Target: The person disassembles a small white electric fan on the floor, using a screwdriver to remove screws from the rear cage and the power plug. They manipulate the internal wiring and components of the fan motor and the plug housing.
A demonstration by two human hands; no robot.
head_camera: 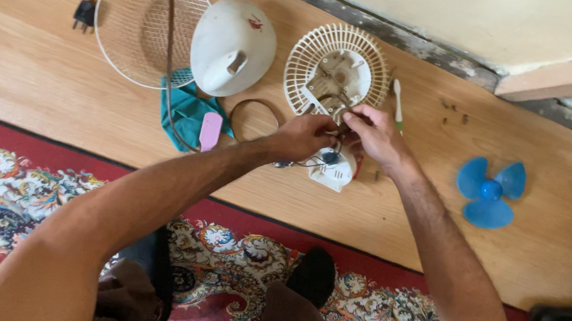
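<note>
While both hands meet over the small white motor unit [335, 171] on the wooden floor [20, 67], the work in hand looks like taking apart or rewiring a little fan. That unit lies just below the round white rear grille [313, 52], which carries a bracket at its centre. The left hand [303, 137] curls over thin dark wires [309, 163] at the unit's left edge; its fingers look closed on them, though the grip itself is hidden. The right hand [377, 133] reaches in from the unit's upper right, fingers pressed together as if pinching a small part where grille and unit meet.

Left of the unit lie a white dome housing [232, 45], a wire front guard [136, 21], a teal cloth [185, 111] and a pink piece [210, 131]. Well to its right sits the blue fan blade [488, 190]; a white-handled screwdriver [397, 102] lies just above it.

Any following move would call for steady, fine fingertip work on those wires, with the unit held from sliding.
</note>
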